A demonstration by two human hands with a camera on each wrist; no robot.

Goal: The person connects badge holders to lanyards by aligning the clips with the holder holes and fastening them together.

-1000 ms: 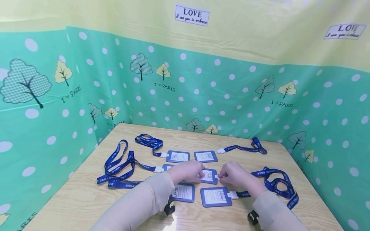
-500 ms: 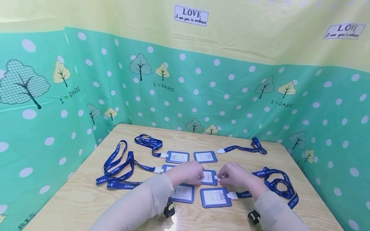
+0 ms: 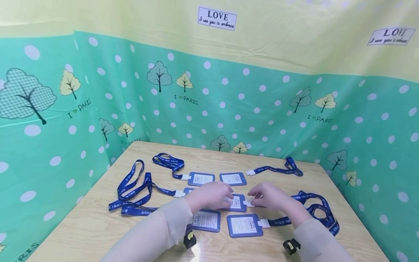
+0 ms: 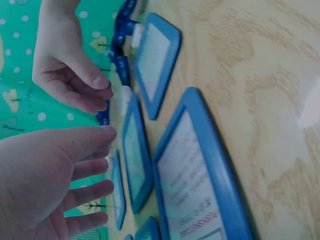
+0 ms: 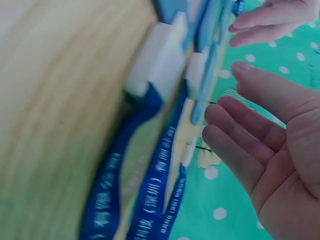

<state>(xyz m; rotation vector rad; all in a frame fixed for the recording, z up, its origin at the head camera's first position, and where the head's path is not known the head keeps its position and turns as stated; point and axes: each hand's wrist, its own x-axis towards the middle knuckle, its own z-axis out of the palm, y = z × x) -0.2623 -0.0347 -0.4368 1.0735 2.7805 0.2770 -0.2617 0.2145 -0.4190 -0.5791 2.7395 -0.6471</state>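
Observation:
My left hand [image 3: 211,196] is over the middle right badge holder [image 3: 238,203], hiding part of it. In the left wrist view its fingers are spread and nothing is between them. Just right of that blue-framed holder is my right hand [image 3: 270,198], close to the white clip [image 3: 249,203] of its lanyard. The right wrist view shows the right hand's fingers loosely bent, with no object held. That clip meets the holder's right edge. The middle left badge holder [image 3: 188,190] is mostly hidden behind my left hand.
Front badge holders lie left [image 3: 209,221] and right [image 3: 244,225]; back ones lie left [image 3: 201,178] and right [image 3: 232,178]. A white clip [image 3: 250,172] sits slightly apart from the back right holder. Blue lanyards [image 3: 134,200] spread to both sides of the wooden table [image 3: 98,233].
My right hand has let go of the white clip, and its fingers have opened. The left fingers have loosened over the middle right badge holder. The other holders stay in place.

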